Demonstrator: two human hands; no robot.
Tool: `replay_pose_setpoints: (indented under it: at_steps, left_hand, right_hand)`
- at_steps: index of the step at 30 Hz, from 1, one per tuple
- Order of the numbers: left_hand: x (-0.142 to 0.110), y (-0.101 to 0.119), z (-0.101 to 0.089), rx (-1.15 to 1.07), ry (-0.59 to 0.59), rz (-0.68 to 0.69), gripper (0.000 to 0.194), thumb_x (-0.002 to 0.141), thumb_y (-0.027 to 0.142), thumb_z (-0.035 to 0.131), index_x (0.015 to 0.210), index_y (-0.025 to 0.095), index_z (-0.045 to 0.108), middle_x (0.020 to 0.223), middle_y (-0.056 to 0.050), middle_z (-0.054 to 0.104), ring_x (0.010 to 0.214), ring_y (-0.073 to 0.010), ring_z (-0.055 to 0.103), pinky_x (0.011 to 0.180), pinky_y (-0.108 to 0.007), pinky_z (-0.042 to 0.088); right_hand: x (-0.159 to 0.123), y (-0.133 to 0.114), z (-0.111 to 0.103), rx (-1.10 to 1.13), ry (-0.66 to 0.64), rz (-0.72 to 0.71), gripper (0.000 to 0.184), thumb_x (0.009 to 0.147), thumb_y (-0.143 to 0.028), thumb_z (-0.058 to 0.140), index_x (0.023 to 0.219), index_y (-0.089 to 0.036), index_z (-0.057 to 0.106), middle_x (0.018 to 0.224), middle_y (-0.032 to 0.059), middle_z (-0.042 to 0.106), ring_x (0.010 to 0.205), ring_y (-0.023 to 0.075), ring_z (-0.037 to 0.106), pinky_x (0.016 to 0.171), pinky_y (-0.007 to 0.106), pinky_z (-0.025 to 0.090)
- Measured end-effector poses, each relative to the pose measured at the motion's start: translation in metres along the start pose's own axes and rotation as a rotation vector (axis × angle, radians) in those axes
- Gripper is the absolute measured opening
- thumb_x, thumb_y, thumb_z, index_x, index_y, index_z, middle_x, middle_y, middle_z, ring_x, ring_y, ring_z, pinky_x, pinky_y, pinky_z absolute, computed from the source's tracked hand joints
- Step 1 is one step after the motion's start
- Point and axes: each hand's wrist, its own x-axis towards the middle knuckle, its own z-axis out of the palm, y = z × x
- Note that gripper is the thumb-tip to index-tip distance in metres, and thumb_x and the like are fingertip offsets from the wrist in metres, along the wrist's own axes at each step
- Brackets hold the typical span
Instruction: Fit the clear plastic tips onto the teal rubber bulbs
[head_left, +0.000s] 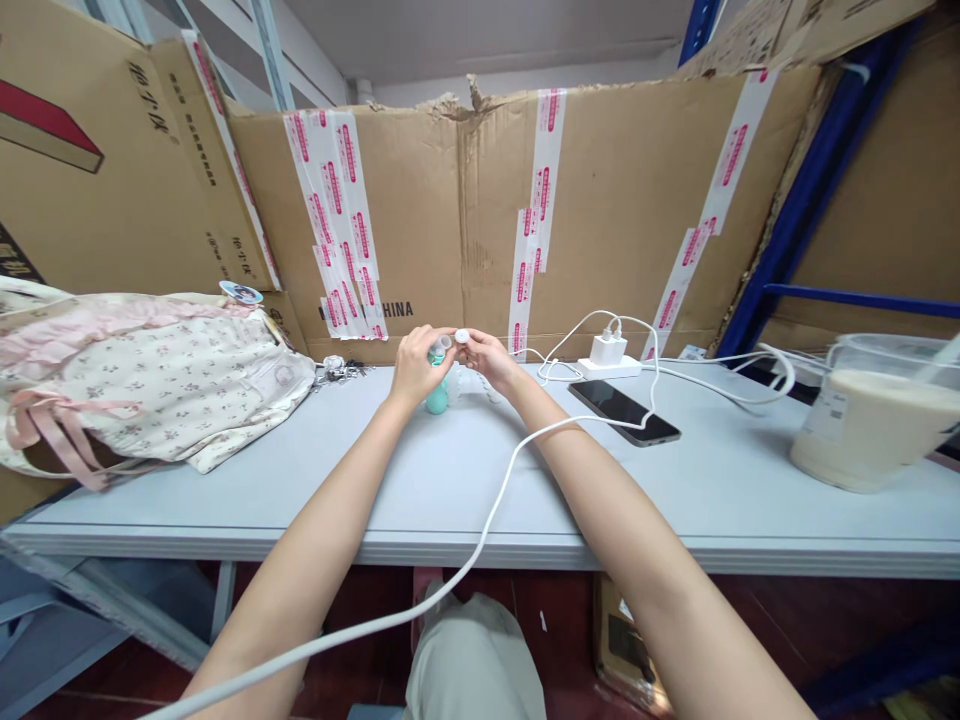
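My left hand [418,366] is closed around the upper part of a small green bottle [437,399] near the back of the table. Between its thumb and forefinger shows a whitish round piece [444,343] at the bottle's top; whether it is joined to the bottle I cannot tell. Close beside it, my right hand [486,360] pinches a small round white cap [462,337] in its fingertips. Partly hidden behind the right wrist, several small clear containers [469,384] sit on the table.
A floral bag [187,370] lies at left beside keys [339,370]. At right are a phone [626,411], a white charger [607,349] and a cup of milky drink [862,425]. A white cable [501,490] crosses over my right forearm. Cardboard [427,220] walls the grey table [300,500].
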Motion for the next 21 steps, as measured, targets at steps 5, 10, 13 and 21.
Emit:
replay_pose_setpoints:
  at_steps: [5,10,13,21]
  left_hand:
    - [-0.001,-0.004,0.006,-0.042,-0.009,-0.033,0.025,0.088,0.034,0.049,0.102,0.022,0.066,0.082,-0.004,0.061,0.085,-0.0187,0.057,0.075,-0.029,0.042]
    - [-0.002,-0.004,0.008,-0.086,0.051,-0.111,0.020,0.084,0.036,0.056,0.087,0.019,0.066,0.080,-0.003,0.063,0.080,-0.0173,0.058,0.072,-0.028,0.042]
    - [-0.003,-0.009,0.009,-0.060,0.054,-0.140,0.020,0.083,0.037,0.058,0.084,0.019,0.065,0.079,-0.003,0.063,0.078,-0.0171,0.059,0.070,-0.027,0.042]
    - [-0.008,-0.024,0.009,0.121,0.021,-0.217,0.017,0.077,0.037,0.064,0.079,0.020,0.066,0.076,-0.002,0.064,0.073,-0.0187,0.059,0.063,-0.028,0.037]
  right_hand:
    - [0.001,0.003,-0.002,-0.028,0.032,0.008,0.037,0.065,-0.035,0.073,0.097,-0.021,0.060,0.074,-0.0015,0.064,0.061,0.0081,0.055,0.051,0.017,0.037]
    - [-0.002,0.006,0.003,-0.150,0.013,0.020,0.028,0.067,-0.034,0.070,0.091,-0.020,0.060,0.071,-0.0023,0.061,0.062,0.0078,0.055,0.053,0.017,0.038]
    - [-0.002,0.009,0.008,-0.275,0.031,-0.030,0.024,0.072,-0.033,0.064,0.091,-0.020,0.060,0.079,-0.0004,0.063,0.066,0.0089,0.057,0.053,0.017,0.039]
    - [-0.004,0.008,0.020,-0.534,0.148,-0.407,0.017,0.080,-0.028,0.052,0.090,-0.019,0.061,0.097,0.0015,0.060,0.061,0.0071,0.052,0.059,0.022,0.046]
